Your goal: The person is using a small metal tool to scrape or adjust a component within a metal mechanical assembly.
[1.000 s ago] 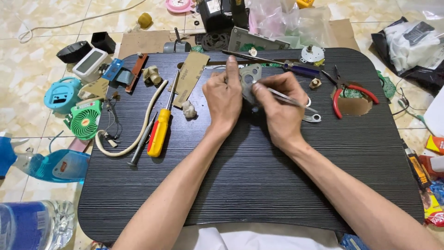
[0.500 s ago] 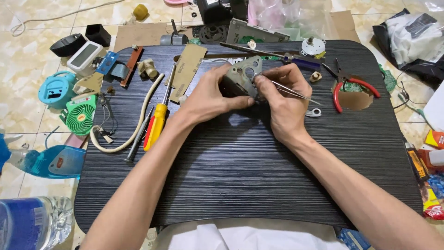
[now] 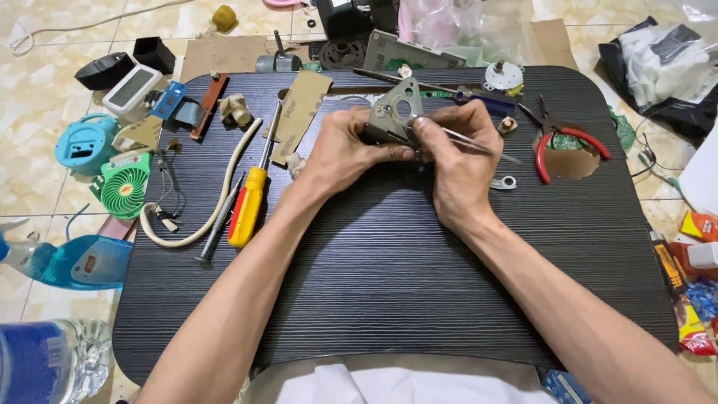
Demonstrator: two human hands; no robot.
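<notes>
Between both hands' fingers (image 3: 374,142), pinched: grey bracket (image 3: 395,112); right hand (image 3: 460,161) also grips tweezers (image 3: 479,146).

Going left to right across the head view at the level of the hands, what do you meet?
Green mini fan → cream hose → yellow-handled screwdriver → left hand holding grey metal bracket → right hand with tweezers → red-handled pliers.
</notes>
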